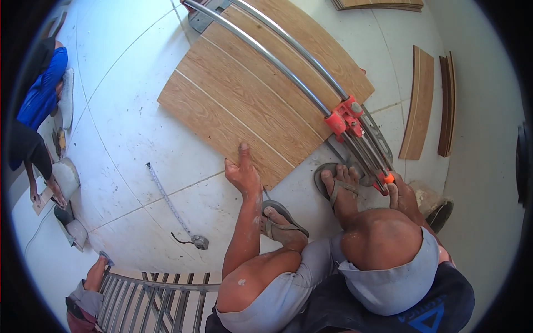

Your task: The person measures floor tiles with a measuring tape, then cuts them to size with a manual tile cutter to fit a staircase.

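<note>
A large wood-look tile (239,105) with pale lines lies across a manual tile cutter, under its two steel rails (283,65). My left hand (243,171) grips the tile's near edge, thumb flat on top and fingers beneath, partly hidden. The cutter's red carriage (345,117) sits near the tile's right edge. From it, a handle (373,161) with an orange end slants back towards me. My right hand (404,195) is closed around the end of this handle, close by my right knee; its fingers are only partly visible.
An extended tape measure (200,242) lies on the white tiled floor to the left. Narrow wood-look strips (417,102) rest by the right wall. A bucket-like container (436,205) stands beside my right hand. Another person's hands (53,188) hold a small piece at far left; a metal ladder (150,297) is lower left.
</note>
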